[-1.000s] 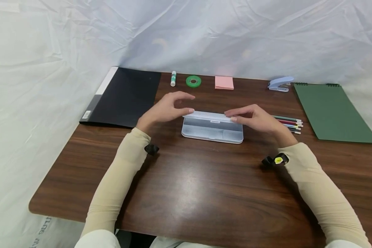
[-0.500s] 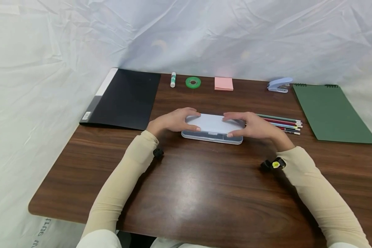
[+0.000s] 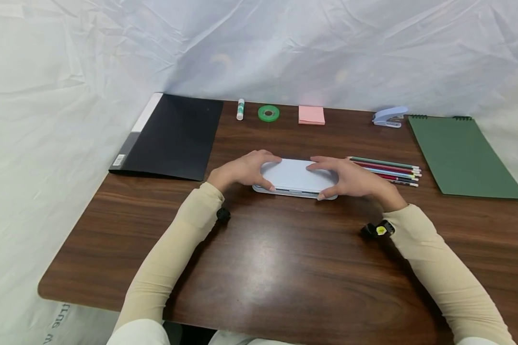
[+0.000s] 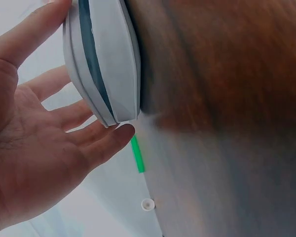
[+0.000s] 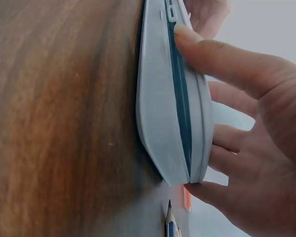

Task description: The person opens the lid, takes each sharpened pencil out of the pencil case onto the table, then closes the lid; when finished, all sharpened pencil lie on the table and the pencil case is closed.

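A pale grey-white pencil case [image 3: 295, 175] lies lengthwise on the table with its lid almost down. In the left wrist view, a dark gap runs between the case's lid and base [image 4: 119, 64]. My left hand [image 3: 245, 168] holds the left end, thumb along the front edge and fingers over the top and far side. The right hand [image 3: 353, 177] grips the other end likewise. Seen from the right wrist, its thumb [image 5: 227, 57] presses the lid's front edge near the clasp [image 5: 172, 12]. The inside of the case is hidden.
Several pencils [image 3: 393, 169] lie right of the case, partly behind the right hand. A black folder [image 3: 177, 136] is at left, a green spiral pad [image 3: 466, 155] at right. Along the back are a glue stick [image 3: 240, 109], green tape roll [image 3: 259, 114], pink notes [image 3: 311, 115] and stapler [image 3: 388, 117].
The lid, standing raised a second ago with the compartments showing, has swung down toward me until nearly closed. Both hands have lowered with it and now hold the case's two ends.
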Demonstrator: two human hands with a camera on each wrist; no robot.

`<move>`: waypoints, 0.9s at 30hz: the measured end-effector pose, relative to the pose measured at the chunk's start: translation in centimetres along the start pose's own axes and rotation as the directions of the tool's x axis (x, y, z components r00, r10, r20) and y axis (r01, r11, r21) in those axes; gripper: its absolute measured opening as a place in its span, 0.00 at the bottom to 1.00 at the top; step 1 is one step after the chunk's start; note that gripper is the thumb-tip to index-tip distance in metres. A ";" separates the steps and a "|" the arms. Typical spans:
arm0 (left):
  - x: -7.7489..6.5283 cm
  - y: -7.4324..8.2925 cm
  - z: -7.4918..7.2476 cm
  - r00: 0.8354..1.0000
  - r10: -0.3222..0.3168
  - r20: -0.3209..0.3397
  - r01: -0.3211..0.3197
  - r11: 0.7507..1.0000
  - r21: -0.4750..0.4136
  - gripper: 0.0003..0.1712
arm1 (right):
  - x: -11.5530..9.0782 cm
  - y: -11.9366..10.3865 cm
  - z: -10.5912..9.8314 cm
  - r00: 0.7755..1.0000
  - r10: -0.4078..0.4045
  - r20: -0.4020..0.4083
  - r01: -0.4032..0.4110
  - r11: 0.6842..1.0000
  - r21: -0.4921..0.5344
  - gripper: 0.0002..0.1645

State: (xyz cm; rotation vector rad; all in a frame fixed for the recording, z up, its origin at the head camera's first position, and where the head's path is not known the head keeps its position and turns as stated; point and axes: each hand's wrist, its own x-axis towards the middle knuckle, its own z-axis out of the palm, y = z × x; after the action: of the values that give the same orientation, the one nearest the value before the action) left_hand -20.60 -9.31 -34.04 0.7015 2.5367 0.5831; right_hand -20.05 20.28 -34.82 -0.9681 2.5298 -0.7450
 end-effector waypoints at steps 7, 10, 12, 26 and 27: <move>0.1 0.3 0.0 1.000 -0.031 0.001 0.031 0.999 0.018 0.49 | 0.2 -0.1 0.1 1.000 -0.003 -0.002 0.003 0.999 -0.035 0.45; 0.1 0.5 -0.1 0.999 -0.038 0.000 0.038 0.999 0.022 0.49 | 0.2 0.0 0.2 1.000 -0.006 -0.007 0.005 0.999 -0.038 0.45; 0.1 0.5 0.0 0.999 -0.040 0.001 0.040 0.999 0.027 0.49 | 0.1 0.0 0.2 1.000 -0.008 -0.007 0.008 0.999 -0.042 0.45; 0.2 0.7 0.1 0.998 -0.058 0.003 0.057 0.997 0.042 0.50 | 0.1 0.3 0.7 1.000 0.014 -0.025 -0.015 0.999 -0.041 0.45; 0.2 0.7 0.1 0.998 -0.059 0.005 0.059 0.997 0.041 0.50 | 0.1 0.3 0.7 1.000 0.015 -0.024 -0.016 0.999 -0.042 0.45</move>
State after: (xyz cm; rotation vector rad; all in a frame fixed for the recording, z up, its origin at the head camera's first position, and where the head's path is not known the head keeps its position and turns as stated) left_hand -20.46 -8.61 -33.88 0.6395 2.5610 0.5096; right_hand -19.96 20.14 -35.63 -0.9579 2.5798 -0.7054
